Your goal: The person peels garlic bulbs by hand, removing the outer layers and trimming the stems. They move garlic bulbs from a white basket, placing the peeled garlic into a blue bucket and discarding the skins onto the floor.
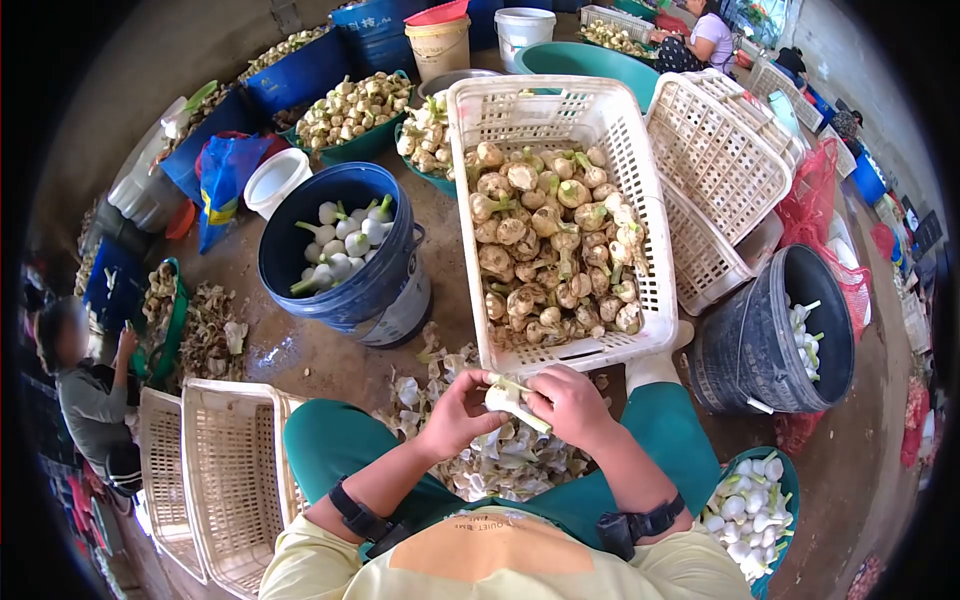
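Observation:
My left hand [458, 412] holds a pale garlic bulb [505, 398] between thumb and fingers, just beyond my lap. On the other side, my right hand [572, 403] pinches a piece of the same garlic's skin or stem. Part of the bulb is hidden by my fingers. Directly in front of both hands stands a white plastic crate [660, 290] with many brown, unpeeled garlic bulbs [560, 225]. Below the hands, loose peelings [520, 460] cover the floor between my knees.
A blue bucket [390, 290] of white bulbs stands front left, a dark bucket [715, 350] at the right. A green basin [790, 500] of peeled garlic is by my right knee. Empty crates [230, 480] stand at left. Other people [85, 400] sit far left and back right.

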{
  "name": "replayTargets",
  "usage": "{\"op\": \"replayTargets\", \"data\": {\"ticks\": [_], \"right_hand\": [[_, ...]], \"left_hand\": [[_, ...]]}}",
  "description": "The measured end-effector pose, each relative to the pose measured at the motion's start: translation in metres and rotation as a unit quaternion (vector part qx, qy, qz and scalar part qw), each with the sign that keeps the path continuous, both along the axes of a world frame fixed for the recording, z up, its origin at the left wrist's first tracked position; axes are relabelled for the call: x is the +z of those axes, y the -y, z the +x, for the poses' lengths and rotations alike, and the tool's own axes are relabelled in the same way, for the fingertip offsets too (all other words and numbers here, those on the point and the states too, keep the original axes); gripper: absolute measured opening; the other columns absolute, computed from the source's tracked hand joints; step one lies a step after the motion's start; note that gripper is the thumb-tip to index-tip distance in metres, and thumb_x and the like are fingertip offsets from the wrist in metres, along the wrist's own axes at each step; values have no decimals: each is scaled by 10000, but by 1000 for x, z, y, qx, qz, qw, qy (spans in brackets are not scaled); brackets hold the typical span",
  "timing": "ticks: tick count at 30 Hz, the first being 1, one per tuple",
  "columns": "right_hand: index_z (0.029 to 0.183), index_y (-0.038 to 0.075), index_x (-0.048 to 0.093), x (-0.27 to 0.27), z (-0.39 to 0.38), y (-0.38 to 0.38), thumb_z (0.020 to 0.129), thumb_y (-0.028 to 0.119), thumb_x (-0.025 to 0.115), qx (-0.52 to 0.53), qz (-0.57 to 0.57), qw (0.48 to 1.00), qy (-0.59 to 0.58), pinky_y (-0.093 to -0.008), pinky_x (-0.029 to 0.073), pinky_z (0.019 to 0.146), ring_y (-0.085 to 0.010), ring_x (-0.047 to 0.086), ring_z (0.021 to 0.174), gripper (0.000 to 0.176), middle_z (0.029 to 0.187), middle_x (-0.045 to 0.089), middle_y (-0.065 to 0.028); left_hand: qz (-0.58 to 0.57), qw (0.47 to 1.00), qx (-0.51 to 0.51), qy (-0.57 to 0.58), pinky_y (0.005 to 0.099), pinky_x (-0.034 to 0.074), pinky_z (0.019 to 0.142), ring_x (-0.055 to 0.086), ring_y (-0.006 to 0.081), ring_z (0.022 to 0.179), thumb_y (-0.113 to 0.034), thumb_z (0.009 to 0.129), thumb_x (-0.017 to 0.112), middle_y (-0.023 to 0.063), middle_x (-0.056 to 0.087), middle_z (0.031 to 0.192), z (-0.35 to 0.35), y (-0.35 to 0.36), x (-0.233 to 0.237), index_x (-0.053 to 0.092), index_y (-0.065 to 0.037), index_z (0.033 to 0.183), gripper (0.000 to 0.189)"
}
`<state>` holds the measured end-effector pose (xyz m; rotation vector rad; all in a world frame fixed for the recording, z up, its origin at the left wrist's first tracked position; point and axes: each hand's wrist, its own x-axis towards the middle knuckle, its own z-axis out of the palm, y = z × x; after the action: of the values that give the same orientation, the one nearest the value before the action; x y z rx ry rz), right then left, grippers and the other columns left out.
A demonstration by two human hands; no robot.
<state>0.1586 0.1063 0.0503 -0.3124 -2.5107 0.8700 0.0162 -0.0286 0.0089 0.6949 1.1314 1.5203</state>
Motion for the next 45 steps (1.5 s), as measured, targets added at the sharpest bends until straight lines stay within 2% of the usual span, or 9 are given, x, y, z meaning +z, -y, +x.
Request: {"op": "replayTargets", "data": {"ticks": [9, 12, 14, 22, 28, 36, 40, 42, 45], "right_hand": [[704, 9, 515, -6, 1, -24, 641, 75, 573, -69, -37, 997, 15, -388, 430, 591, -299, 517, 672, 108, 685, 509, -133], [764, 15, 560, -20, 10, -30, 663, 73, 588, -43, -53, 986, 153, -378, 439, 611, -292, 527, 698, 120, 711, 522, -129], [832, 28, 596, -13, 15, -22, 690, 81, 613, 47, -238, 965, 97, -366, 451, 651, -282, 538, 736, 153, 744, 543, -122], [757, 20, 594, -5, 4, -6, 667, 51, 622, 38, 16, 999, 14, -350, 449, 587, -264, 541, 672, 99, 729, 556, -95], [775, 58, 606, 4, 9, -15, 686, 52, 583, -50, -162, 984, 60, -348, 447, 584, -274, 546, 675, 92, 746, 563, -98], [765, 39, 607, -3, 3, -4, 683, 59, 621, 43, 17, 998, 36, -346, 452, 584, -258, 564, 667, 86, 712, 575, -103], [739, 38, 588, 4, 1, -8, 669, 56, 612, 48, -48, 997, 45, -338, 450, 569, -253, 557, 649, 76, 694, 576, -102], [743, 38, 579, 4, 5, -18, 670, 68, 598, -68, -226, 967, 101, -348, 465, 608, -263, 574, 679, 81, 692, 574, -105], [819, 25, 601, -18, 9, -27, 701, 77, 611, -18, -110, 990, 83, -317, 460, 622, -236, 586, 675, 130, 704, 583, -108]], "left_hand": [[-36, 957, -258, 129, 296, 426, 858, 509, 170, 1020, 7, 709, 635, 91, 520, 1081, -8, 3, 24, 221, -73, 1343, 761], [-49, 968, -211, 122, 301, 422, 863, 511, 178, 1015, 2, 704, 649, 103, 517, 1087, -8, 5, 25, 196, -81, 1351, 794], [-51, 976, -190, 94, 302, 421, 863, 510, 175, 1010, -22, 717, 663, 102, 515, 1085, -14, 1, 20, 203, -80, 1339, 775], [-57, 992, -107, -29, 280, 429, 848, 528, 129, 940, -50, 749, 668, 45, 547, 1005, -16, 2, 9, 433, -29, 1143, 459], [-28, 994, -98, 46, 282, 439, 845, 540, 135, 946, -33, 733, 681, 50, 556, 1030, -16, 2, 13, 486, -24, 1074, 393], [-40, 996, -73, 20, 263, 441, 843, 541, 116, 941, -13, 766, 645, 42, 560, 1025, -15, 3, 6, 494, -16, 1090, 358], [-44, 988, -140, 46, 272, 433, 860, 533, 119, 965, 12, 763, 627, 42, 557, 1041, -17, 4, 15, 481, -19, 1135, 401], [-37, 982, -178, 56, 276, 429, 867, 528, 120, 976, 18, 760, 624, 44, 550, 1060, -15, 5, 16, 470, -21, 1157, 428], [-8, 980, -180, 84, 278, 423, 873, 519, 125, 991, 21, 750, 623, 48, 528, 1100, -14, 1, 17, 450, -28, 1188, 473]]}}
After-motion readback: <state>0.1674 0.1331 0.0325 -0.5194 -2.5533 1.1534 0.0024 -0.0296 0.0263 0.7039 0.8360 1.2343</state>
